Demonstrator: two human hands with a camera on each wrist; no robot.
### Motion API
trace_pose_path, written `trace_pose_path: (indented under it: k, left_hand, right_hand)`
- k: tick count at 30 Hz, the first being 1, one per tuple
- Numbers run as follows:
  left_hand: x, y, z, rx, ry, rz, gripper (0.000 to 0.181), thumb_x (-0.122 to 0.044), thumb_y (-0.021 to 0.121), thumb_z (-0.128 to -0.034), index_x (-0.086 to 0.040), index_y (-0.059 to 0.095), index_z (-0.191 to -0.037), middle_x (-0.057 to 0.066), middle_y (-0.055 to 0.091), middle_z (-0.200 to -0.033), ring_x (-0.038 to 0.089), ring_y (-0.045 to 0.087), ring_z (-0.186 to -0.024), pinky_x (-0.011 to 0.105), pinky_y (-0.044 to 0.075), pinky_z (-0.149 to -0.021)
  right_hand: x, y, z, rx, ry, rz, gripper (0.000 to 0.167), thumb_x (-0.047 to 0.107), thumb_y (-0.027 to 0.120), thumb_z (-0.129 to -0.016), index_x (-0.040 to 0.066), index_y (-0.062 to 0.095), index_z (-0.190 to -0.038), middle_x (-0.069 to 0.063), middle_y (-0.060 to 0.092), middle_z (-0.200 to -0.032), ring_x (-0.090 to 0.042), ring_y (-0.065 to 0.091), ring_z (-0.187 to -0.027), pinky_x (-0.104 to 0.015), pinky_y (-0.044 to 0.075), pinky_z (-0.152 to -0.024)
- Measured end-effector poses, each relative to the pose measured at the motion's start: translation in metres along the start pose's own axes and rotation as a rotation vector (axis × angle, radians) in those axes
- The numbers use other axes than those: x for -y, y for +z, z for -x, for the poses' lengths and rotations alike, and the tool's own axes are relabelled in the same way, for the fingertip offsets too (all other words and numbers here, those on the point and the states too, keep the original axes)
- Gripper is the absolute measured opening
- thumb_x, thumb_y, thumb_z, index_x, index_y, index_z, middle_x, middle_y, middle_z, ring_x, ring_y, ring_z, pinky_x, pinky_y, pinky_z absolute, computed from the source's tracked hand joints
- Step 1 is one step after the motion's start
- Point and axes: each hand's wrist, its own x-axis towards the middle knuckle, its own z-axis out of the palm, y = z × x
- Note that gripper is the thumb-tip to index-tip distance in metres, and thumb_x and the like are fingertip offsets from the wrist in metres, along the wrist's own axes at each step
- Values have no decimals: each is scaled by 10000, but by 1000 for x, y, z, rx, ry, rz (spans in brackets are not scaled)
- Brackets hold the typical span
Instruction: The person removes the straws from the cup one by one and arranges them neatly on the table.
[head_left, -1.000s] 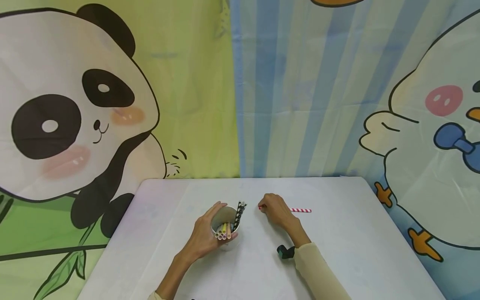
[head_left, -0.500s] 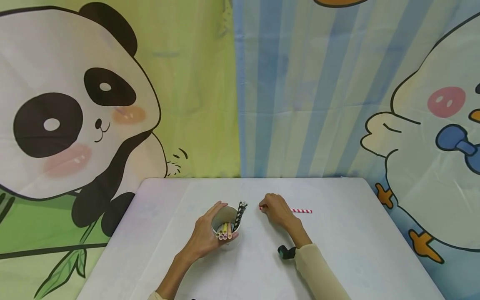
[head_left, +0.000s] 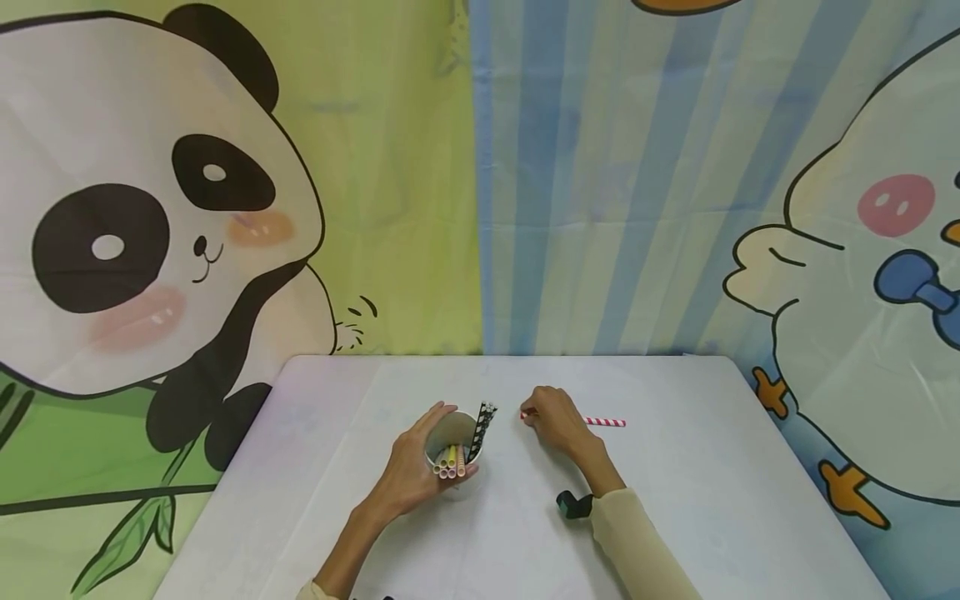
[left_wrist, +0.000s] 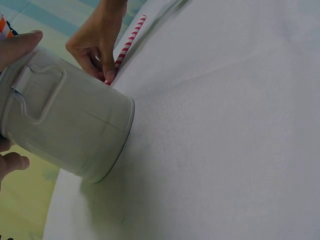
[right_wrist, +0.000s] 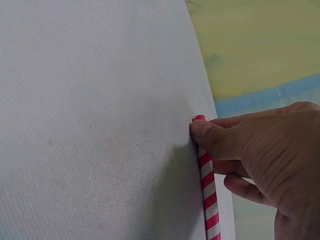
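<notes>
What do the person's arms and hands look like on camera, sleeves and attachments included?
The left hand and right hand are bare, with no gloves. The right sleeve is plain cream and long; only an edge of a similar left sleeve shows. A small black unit sits at the right cuff, possibly the wrist camera. No cable is visible.

The cup (head_left: 450, 427) with straws (head_left: 452, 461) in it is left of the lone straw (head_left: 606, 422) in the right hand (head_left: 555, 419), and the curtain (head_left: 405, 250) is behind the table (head_left: 750, 508).
</notes>
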Motion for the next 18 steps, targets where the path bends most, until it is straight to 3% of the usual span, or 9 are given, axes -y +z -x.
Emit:
trace_pose_path:
  k: [5, 18]
  left_hand:
    - [1, 1, 0, -2, 3, -11, 909, -565, 951, -783, -224, 589, -1544, 174, 560, -1636, 396, 620, -1441, 618, 534, -1123]
    - [-2, 0, -1, 12, -12, 0, 905, -564, 950, -786, -235, 587, -1546, 181, 547, -1647, 396, 616, -1445, 614, 527, -1133]
  right_hand:
    - [0, 0, 0, 1, 19, -15, 123, 9, 866, -900, 46, 877, -1017, -94, 768, -908, -265, 720, -897, -453, 592, -850]
    - [-5, -1, 0, 7, 5, 17, 77, 28, 884, -884, 94, 851, -904, -28, 712, -820, -161, 588, -784, -368, 505, -767]
